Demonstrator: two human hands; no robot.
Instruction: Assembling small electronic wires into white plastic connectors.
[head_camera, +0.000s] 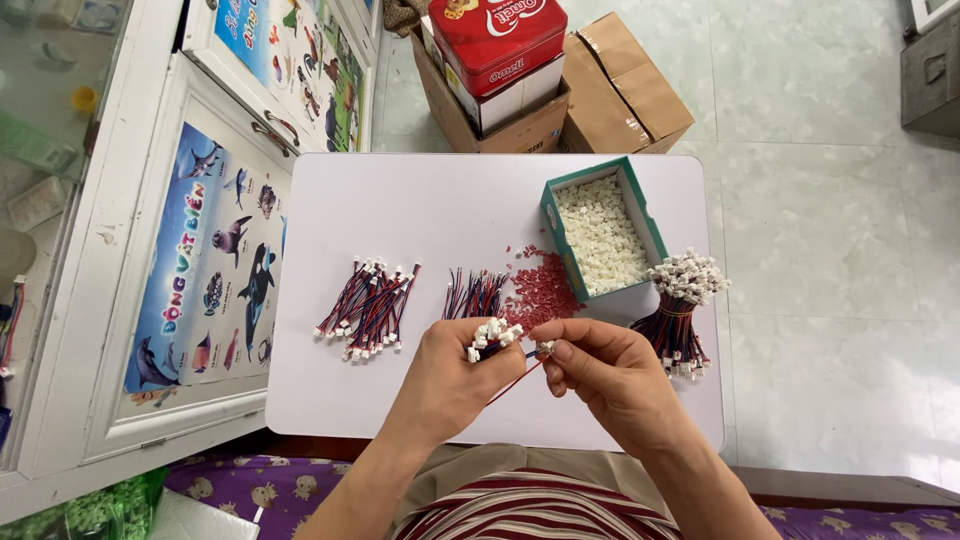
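Left hand (450, 370) clamped on wire bundle (492, 338); right hand (610, 375) pinches single connector (545, 348). Green box (600, 232) at one o'clock on tabletop (420, 200).

Home floor, low table (400, 200), animal posters (205, 270)

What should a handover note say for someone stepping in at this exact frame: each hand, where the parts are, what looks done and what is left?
Left hand: closed around a bunch of red-and-blue wires, white connector ends up.
Right hand: pinching one white connector on a single wire, close to that bunch.
On the white table: green box of white connector housings, pile of small red pieces, loose wires without white ends showing, pile of wires with white connectors, tied bundle by the box.
Done, apparently: the pile and tied bundle.
Left, apparently: the loose wires; many housings remain.
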